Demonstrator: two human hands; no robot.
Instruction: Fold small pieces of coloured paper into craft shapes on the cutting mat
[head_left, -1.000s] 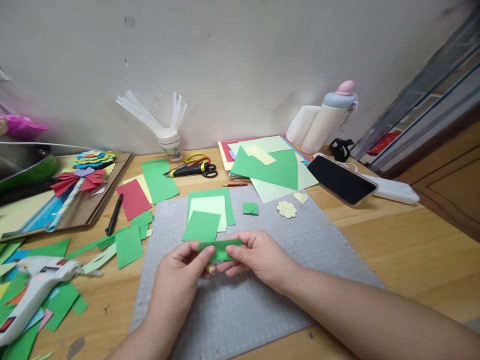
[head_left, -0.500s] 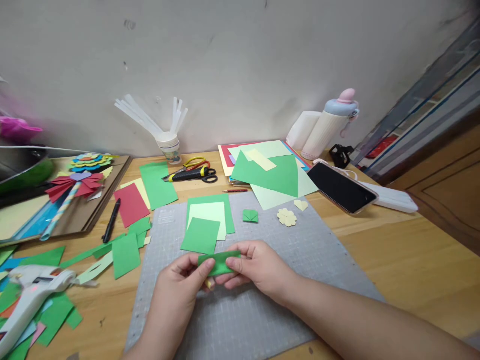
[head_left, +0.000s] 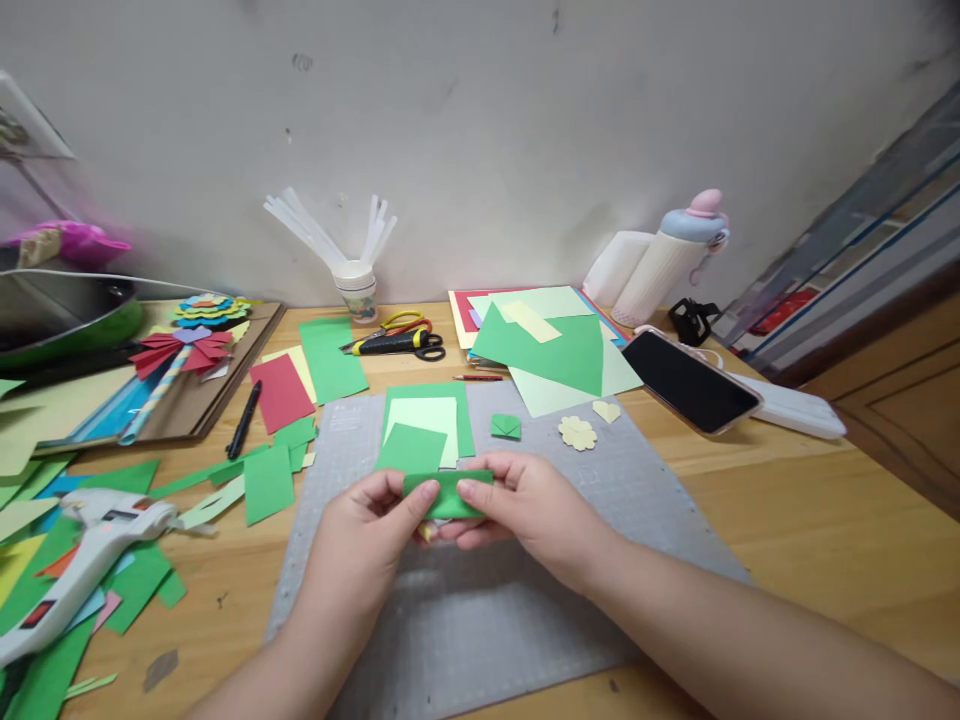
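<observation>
A small folded strip of green paper is held between both my hands just above a grey cutting mat. My left hand pinches its left end with thumb and fingers. My right hand pinches its right end, thumb on top. Directly behind the strip, green and pale green paper rectangles lie stacked on the mat. A small folded green heart and pale yellow flower and heart cut-outs lie further back on the mat.
A white glue gun lies at the left among green paper scraps. Scissors and a cutter, a cup of glue sticks, a black pen, a paper stack, a phone and a bottle stand behind.
Both hands still pinch the green strip and have barely shifted on the mat; the view has swung slightly, so everything sits a little to the right.
</observation>
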